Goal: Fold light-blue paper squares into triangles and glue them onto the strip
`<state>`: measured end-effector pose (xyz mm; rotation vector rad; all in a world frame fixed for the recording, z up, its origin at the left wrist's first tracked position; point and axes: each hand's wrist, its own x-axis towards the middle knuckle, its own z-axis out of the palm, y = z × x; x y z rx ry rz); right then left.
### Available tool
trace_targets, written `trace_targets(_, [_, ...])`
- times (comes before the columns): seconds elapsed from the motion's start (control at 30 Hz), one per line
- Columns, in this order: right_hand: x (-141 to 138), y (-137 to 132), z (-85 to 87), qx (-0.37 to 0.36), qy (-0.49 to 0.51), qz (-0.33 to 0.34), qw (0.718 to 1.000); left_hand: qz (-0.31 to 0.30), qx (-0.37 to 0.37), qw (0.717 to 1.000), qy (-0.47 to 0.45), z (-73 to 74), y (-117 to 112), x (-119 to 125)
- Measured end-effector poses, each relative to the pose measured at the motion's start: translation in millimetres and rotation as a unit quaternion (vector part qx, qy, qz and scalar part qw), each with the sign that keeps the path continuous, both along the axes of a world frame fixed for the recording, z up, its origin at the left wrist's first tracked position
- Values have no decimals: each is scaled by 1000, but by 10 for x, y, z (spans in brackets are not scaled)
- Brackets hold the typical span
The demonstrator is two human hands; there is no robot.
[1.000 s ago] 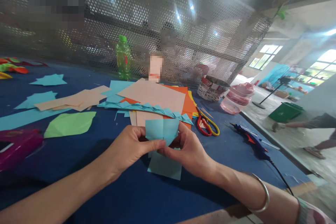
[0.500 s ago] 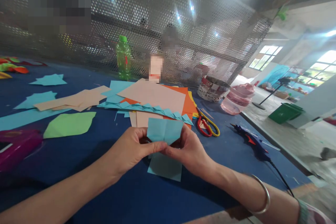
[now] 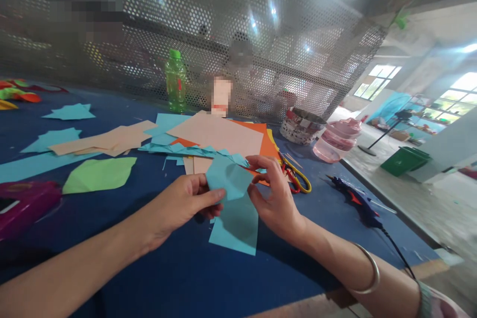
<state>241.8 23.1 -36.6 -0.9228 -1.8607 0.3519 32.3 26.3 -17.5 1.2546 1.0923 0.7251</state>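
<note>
The left hand [image 3: 194,196] pinches the blue piece [image 3: 229,176] between thumb and fingers, above a blue sheet [image 3: 238,231] on the table [image 3: 167,278]; the right hand [image 3: 278,201] curls at its right corner, whether gripping I can't tell. A light pinch should, I think, spare the paper stray creases. Just beyond, the pile [image 3: 219,131] and scissors [image 3: 303,181] crowd the fingers; the glue gun [image 3: 357,198] lies farther right.
</note>
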Motion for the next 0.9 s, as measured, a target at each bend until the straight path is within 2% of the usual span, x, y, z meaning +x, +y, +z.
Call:
trace_targets(0.13, [34, 34, 25, 74, -66, -15, 995, -6, 16, 1000, -2, 30, -1, 3])
trace_targets(0.3, [33, -5, 55, 160, -128, -15, 979, 43, 60, 997, -22, 31, 31, -16])
trace_targets(0.43, [31, -42, 96, 182, -161, 7, 970, 51, 41, 997, -39, 37, 32, -17])
trace_targets(0.7, [18, -20, 65, 124, -139, 15, 982, 57, 2, 995, -78, 78, -19, 6])
trace_targets(0.9, [-25, -24, 59, 11, -45, 1, 999, 52, -9, 995, -79, 99, -41, 30])
